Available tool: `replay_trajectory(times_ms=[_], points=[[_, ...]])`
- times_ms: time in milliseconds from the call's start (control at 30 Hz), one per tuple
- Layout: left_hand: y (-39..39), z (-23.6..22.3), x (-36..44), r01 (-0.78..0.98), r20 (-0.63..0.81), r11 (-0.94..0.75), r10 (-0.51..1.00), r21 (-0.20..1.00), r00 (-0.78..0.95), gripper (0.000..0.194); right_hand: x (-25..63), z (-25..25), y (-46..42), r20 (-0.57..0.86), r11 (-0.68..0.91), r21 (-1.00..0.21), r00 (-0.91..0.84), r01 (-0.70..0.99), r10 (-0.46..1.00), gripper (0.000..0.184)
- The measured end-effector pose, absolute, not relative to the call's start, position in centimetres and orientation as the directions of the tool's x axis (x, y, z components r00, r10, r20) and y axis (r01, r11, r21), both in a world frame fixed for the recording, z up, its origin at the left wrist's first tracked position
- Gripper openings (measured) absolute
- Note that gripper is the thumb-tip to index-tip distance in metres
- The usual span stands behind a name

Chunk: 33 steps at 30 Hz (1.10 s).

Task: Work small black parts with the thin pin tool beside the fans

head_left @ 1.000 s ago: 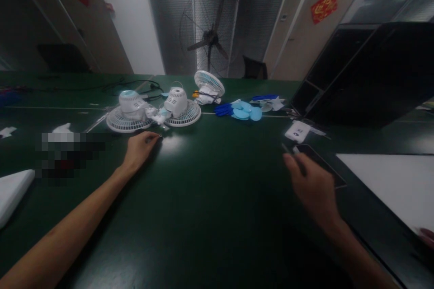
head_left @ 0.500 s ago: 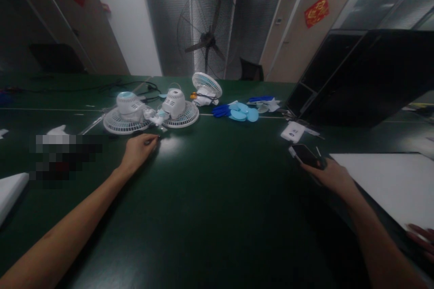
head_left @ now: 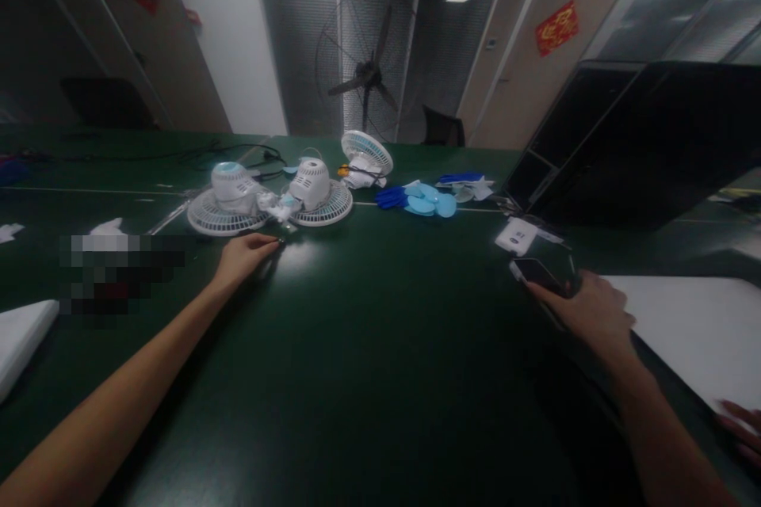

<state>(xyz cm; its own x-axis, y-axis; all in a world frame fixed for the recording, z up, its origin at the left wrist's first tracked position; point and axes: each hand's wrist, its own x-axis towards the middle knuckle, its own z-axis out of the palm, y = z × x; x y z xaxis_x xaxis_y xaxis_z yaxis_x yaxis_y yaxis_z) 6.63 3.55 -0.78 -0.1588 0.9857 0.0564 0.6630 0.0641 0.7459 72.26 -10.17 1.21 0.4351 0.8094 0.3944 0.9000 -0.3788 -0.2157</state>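
Note:
My left hand (head_left: 241,257) rests on the green table just in front of the white fans, its thumb and forefinger pinched together. A tiny dark bit shows at the fingertips, too small to name. Closest to it are a fan lying face down (head_left: 229,194) and a second one (head_left: 312,188), with crumpled clear plastic (head_left: 278,210) between them. On the right, my right hand (head_left: 594,313) is closed over a dark phone (head_left: 538,273), the thumb along its near edge. A thin grey rod (head_left: 572,262) sticks up from its fingers; the fingers' undersides are hidden.
A third small fan (head_left: 367,154) stands behind. Blue gloves (head_left: 391,197) and light-blue discs (head_left: 429,200) lie mid-table. A white box (head_left: 516,236), a white board (head_left: 695,325) and a large black screen (head_left: 642,142) are right. Another person's hand (head_left: 740,428) touches the board's edge.
My right hand has moved right and come down over the phone, the rod still among its fingers. My left hand stays in place. The view has shifted slightly.

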Motion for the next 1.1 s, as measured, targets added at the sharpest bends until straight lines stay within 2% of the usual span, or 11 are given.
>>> replay_trajectory(times_ms=[67,133,233,300,367,433,567,767,1100], points=[[3.3,-0.3,7.5,0.636,0.035,0.033,0.995,0.771,-0.094,0.047,69.0,2.0,-10.4,0.465,-0.320,-0.199,0.376,0.926,0.801,0.063],[2.6,0.3,9.5,0.608,0.000,-0.045,0.997,0.792,0.073,0.043,64.1,2.5,-10.9,0.459,-0.163,-0.286,0.284,0.944,0.842,0.045],[0.0,0.9,14.4,0.533,-0.007,-0.237,0.910,0.812,0.415,0.033,55.9,2.6,-12.2,0.115,0.050,-0.462,0.005,0.885,0.993,0.039],[-2.5,0.9,18.1,0.441,0.038,-0.358,0.809,0.823,0.586,0.027,51.9,2.3,-13.4,-0.035,0.184,-0.569,-0.248,0.801,0.968,0.031],[-5.0,0.8,21.3,0.350,0.080,-0.442,0.706,0.826,0.704,0.025,49.9,1.9,-14.5,0.008,0.340,-0.556,-0.404,0.758,0.915,0.021],[-7.0,0.7,23.4,0.292,0.109,-0.490,0.638,0.822,0.763,0.022,49.7,1.5,-15.1,0.081,0.443,-0.540,-0.480,0.716,0.874,0.018],[-8.4,0.6,24.5,0.269,0.135,-0.524,0.610,0.808,0.781,0.017,50.9,1.2,-15.3,0.132,0.474,-0.586,-0.500,0.656,0.856,0.014],[-8.0,0.7,24.3,0.277,0.135,-0.530,0.611,0.801,0.780,0.015,50.9,1.3,-15.3,0.211,0.490,-0.584,-0.462,0.647,0.861,0.010],[-8.1,0.8,24.3,0.292,0.120,-0.526,0.615,0.799,0.779,0.015,50.8,1.6,-15.3,0.206,0.469,-0.608,-0.444,0.640,0.872,0.006]])
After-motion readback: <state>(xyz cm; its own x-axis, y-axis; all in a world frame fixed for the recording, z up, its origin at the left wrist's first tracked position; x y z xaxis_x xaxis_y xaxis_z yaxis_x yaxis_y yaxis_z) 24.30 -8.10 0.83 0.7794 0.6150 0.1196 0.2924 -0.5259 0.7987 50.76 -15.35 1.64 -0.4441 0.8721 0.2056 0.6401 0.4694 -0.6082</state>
